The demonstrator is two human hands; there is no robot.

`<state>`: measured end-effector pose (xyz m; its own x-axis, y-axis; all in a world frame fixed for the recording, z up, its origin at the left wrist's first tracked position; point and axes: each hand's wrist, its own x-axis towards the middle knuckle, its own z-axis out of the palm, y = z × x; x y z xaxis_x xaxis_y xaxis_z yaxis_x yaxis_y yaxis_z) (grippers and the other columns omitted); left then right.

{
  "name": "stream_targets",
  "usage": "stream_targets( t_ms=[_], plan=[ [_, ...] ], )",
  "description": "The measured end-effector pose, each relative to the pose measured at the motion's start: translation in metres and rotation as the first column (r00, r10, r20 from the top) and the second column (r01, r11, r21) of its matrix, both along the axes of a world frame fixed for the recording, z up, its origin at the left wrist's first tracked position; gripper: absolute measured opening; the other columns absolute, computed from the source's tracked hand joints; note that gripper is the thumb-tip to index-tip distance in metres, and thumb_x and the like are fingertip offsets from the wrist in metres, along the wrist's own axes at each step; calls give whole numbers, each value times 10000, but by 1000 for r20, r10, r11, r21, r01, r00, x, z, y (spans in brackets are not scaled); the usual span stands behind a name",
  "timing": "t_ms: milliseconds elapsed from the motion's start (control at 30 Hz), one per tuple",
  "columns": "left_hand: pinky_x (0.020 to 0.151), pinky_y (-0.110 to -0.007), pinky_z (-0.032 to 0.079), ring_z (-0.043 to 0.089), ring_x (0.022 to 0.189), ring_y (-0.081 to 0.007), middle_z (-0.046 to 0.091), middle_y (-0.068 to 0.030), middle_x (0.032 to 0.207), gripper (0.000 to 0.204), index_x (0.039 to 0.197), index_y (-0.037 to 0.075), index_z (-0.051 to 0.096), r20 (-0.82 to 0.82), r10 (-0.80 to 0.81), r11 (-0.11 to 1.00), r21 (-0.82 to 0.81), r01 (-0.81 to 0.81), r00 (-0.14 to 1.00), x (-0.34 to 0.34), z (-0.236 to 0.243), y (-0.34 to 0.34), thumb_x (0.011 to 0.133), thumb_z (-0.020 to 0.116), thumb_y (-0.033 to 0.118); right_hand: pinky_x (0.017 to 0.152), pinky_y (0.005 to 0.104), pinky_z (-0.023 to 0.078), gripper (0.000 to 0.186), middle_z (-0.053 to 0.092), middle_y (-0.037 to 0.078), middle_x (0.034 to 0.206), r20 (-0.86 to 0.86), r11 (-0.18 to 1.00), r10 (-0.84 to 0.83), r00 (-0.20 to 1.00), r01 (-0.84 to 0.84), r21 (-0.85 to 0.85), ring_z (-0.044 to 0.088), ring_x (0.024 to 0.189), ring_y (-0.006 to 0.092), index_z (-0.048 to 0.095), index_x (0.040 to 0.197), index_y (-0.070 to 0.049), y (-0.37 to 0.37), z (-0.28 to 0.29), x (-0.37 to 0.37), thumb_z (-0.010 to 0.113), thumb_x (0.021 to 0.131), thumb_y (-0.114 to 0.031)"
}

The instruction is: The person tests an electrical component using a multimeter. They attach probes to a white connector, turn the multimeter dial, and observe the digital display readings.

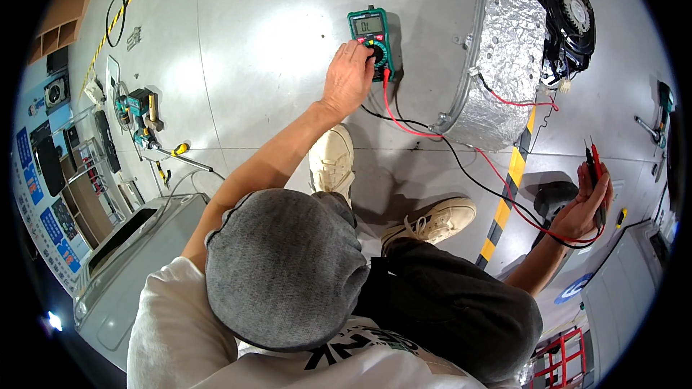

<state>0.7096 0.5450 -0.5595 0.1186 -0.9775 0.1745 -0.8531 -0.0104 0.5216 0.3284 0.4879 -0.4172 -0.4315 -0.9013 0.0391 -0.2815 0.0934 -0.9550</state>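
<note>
A green digital multimeter [370,25] lies on the floor ahead of me, its display lit. My left hand [349,75] reaches over it with fingers closed on the round selector dial [376,52], partly hiding it. Off to the right, my right hand [585,205] is raised and closed around two test probes [593,164], one red and one black, tips pointing up. Their red lead [497,171] and black lead [461,162] run back across the floor to the meter. Between the hands stands a foil-covered metal housing [508,50].
A black machine part with a gear [575,11] adjoins the housing, and a short red wire [508,103] hangs from it. Yellow-black floor tape [504,205] passes to the right. Power tools [137,112] and a yellow-handled screwdriver [180,150] lie left. A grey panel [137,274] stands at lower left.
</note>
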Motion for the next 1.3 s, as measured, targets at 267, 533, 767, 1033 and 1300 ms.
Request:
stream_targets(
  t_ms=[267,533,767,1033,1300],
  plan=[
    [662,-397,433,508,762,-318,507,-142,823,155,890,-3,516,6,-64,997,-45,64,998,6,-5,-2,752,583,-29,757,285,538,338,628,190,986,-2,1000,-8,1000,8,0,662,797,234,553,1065,62,0,-1,-2,527,907,-236],
    [705,-390,431,500,802,-315,502,-147,853,145,893,-11,514,41,-108,994,10,107,993,9,-2,-2,761,569,-37,758,276,534,335,631,189,974,-8,1000,-7,1000,7,6,662,794,222,552,1065,60,0,0,-1,520,910,-235],
    [737,-394,440,503,830,-322,507,-156,928,179,939,-5,512,32,-217,974,72,214,976,19,0,-5,773,576,-22,756,288,536,326,625,194,985,-16,999,-35,999,34,-7,660,791,234,551,1064,62,-1,5,5,520,911,-224],
    [750,-366,432,513,892,-309,533,-119,974,278,1014,27,538,-54,-285,958,-39,284,957,-39,68,-55,768,660,70,719,284,535,299,625,155,939,53,992,-127,990,126,32,637,800,207,565,1051,79,-4,-4,-8,515,919,-184],
    [720,-359,464,591,812,-281,612,-139,849,307,895,-16,609,-361,-465,794,234,561,808,-195,99,-180,814,632,279,725,292,534,326,627,179,927,210,994,-95,973,80,80,655,753,219,566,1024,109,-12,-10,-9,522,914,-195]
  ],
)
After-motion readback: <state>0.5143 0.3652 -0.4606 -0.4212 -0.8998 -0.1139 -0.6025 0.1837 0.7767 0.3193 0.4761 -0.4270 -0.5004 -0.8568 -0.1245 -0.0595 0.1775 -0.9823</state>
